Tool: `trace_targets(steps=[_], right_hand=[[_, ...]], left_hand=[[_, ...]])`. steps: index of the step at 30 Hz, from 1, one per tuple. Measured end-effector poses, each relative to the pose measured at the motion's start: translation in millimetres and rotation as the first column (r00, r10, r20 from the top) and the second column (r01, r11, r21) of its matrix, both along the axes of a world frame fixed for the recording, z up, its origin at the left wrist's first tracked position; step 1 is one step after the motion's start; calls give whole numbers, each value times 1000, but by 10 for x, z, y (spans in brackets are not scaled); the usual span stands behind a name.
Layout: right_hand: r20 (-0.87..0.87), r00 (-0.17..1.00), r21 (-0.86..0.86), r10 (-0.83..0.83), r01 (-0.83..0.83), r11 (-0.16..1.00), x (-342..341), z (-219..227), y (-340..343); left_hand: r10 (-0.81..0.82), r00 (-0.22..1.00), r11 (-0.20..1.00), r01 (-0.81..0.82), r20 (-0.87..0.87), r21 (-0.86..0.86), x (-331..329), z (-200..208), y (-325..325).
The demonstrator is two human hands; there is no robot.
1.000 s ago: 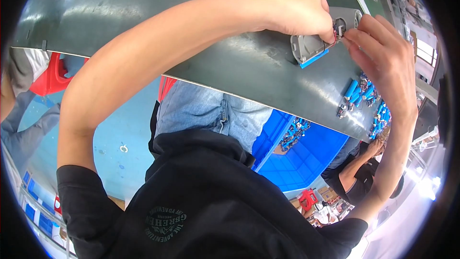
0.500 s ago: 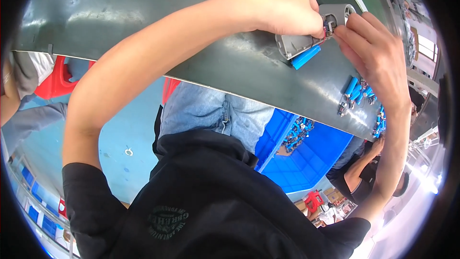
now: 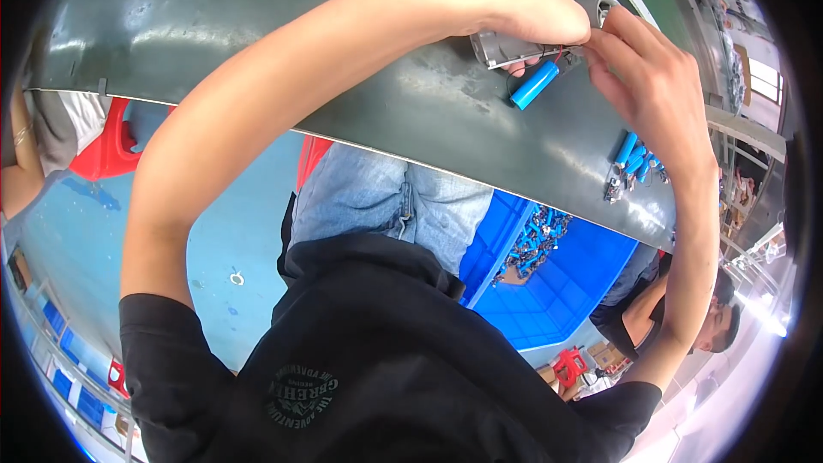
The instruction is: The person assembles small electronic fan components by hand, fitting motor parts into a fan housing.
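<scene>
Gripping the grey casing (image 3: 495,50), the left hand (image 3: 542,10) is closed around its middle, fingertips showing just below the casing's near edge. The back of that hand covers much of the casing, so its inside is mostly hidden. The right hand (image 3: 649,69) is at the casing's right end, fingers bent and their tips narrowed toward the left thumb. Whether those tips pinch anything, I cannot tell, since the contact is too small and partly covered.

The casing is over the far part of the table (image 3: 343,103); whether it touches the top is unclear. A blue cell (image 3: 535,86) is just below the casing, tilted, its upper end near the hands. A thin red wire (image 3: 559,57) runs from that end up toward the casing.

Well to the lower right of the casing, loose cells (image 3: 634,157) lie in a small heap on the table. Farther below the casing is a blue bin (image 3: 591,287) with more cells (image 3: 538,240) in it. Well left of the casing, beyond the table's near edge, is a red stool (image 3: 105,150).
</scene>
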State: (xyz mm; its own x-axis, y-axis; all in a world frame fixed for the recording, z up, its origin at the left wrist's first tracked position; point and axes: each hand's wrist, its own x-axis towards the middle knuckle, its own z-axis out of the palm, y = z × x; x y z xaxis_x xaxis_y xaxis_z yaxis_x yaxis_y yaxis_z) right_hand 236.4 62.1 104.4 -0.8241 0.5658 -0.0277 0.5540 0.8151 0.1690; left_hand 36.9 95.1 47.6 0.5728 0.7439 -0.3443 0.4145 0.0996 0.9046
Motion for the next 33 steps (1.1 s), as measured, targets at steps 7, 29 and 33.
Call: trace_targets(steps=[7,29,33], right_hand=[[-5,1000,61,2,-2,998,18,-58,-46],[-860,164,-290,-483,621,728,211,-300,-230],[-757,-151,-652,-636,227,723,-70,-519,-389]], left_hand=[[4,970,1000,-1,241,-14,-18,-170,-28],[92,825,971,49,558,-233,36,-149,-91],[143,644,955,110,751,-276,19,-158,-123]])
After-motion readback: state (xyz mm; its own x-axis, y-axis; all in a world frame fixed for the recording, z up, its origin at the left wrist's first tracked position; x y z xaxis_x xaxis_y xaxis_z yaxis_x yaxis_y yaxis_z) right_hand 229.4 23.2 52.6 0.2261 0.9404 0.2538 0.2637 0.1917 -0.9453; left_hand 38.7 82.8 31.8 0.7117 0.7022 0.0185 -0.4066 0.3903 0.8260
